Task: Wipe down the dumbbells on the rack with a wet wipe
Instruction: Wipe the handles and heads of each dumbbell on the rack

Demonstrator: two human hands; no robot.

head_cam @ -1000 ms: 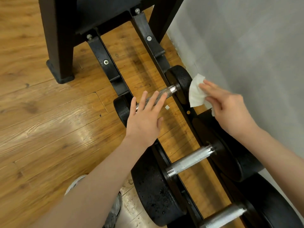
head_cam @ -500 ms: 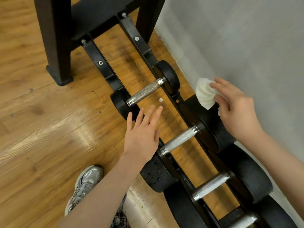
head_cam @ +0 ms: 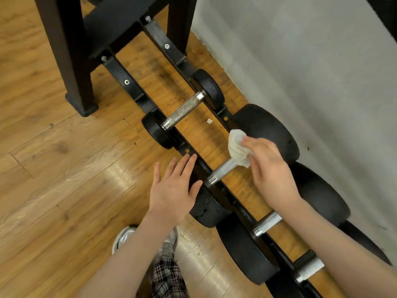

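The right hand (head_cam: 271, 173) pinches a crumpled white wet wipe (head_cam: 237, 147) against the knurled silver handle of the second black dumbbell (head_cam: 223, 169) on the black metal rack (head_cam: 137, 91). At its nine o'clock, the left hand (head_cam: 174, 188) hovers with fingers spread flat beside the near rail, while the smallest black dumbbell (head_cam: 184, 109) sits toward eleven o'clock.

Crumpled white wipe (head_cam: 237, 148) lies on dumbbell handle (head_cam: 222, 170).
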